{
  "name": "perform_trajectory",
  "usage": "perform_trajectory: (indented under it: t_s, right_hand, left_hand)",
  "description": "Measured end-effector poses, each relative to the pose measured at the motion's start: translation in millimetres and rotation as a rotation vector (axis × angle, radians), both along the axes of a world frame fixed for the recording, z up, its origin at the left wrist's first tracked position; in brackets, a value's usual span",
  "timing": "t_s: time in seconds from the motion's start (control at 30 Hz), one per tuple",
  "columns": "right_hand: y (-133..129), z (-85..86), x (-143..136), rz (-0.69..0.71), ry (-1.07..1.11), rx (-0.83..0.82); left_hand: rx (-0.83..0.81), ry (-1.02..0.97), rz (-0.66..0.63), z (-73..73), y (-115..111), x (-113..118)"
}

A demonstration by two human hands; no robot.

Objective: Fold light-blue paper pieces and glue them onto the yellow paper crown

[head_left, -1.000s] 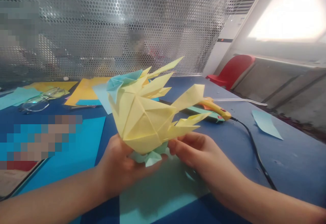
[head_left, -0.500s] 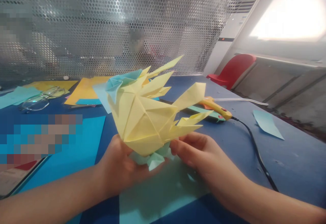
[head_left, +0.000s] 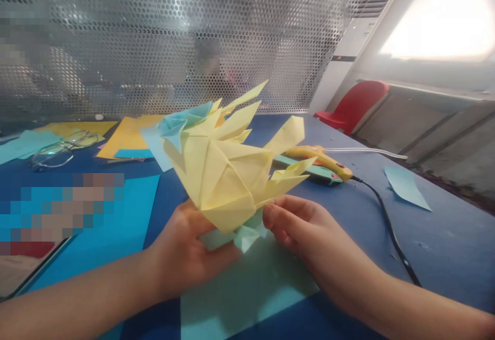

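Fingers of left hand (head_left: 187,252) half curled, cradling yellow paper model (head_left: 228,175) from below; right hand (head_left: 303,226) has thumb and index pinched together on light green folded piece (head_left: 247,237) under the model, contact partly hidden. Model sits above and between the hands; long axis slants up and right, spikes outward. Left hand nearer its body, right nearer the lower spikes. Pale green sheet (head_left: 228,306) beneath model, glue gun (head_left: 328,162) right of it, glasses (head_left: 58,154) left, perforated screen (head_left: 247,26) behind.
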State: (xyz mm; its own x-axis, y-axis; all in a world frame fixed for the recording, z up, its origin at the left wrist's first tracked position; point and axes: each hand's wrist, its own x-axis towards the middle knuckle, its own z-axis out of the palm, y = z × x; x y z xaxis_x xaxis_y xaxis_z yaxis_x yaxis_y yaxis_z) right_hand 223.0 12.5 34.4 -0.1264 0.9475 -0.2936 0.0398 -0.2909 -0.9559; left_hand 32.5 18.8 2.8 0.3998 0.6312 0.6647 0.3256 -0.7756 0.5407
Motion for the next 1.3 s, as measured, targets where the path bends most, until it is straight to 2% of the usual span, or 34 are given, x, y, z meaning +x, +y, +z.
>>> perform_trajectory:
  t_s: [0.2,0.33,0.57,1.3]
  right_hand:
    - [-1.0,2.6,-2.1,0.067,-0.070,0.026]
    - [-3.0,2.7,-3.2,0.090,-0.091,0.014]
    - [-2.3,2.6,-1.1,0.091,-0.067,-0.004]
    - [-2.4,-0.6,0.0,0.113,0.041,-0.048]
  left_hand:
    - [-0.037,0.039,-0.017,9.8,2.1,0.3]
    - [-0.080,0.038,-0.002,8.6,3.2,-1.3]
    - [-0.048,0.025,0.065,8.5,2.2,-2.1]
    - [0.003,0.032,0.026,6.2,3.2,-2.4]
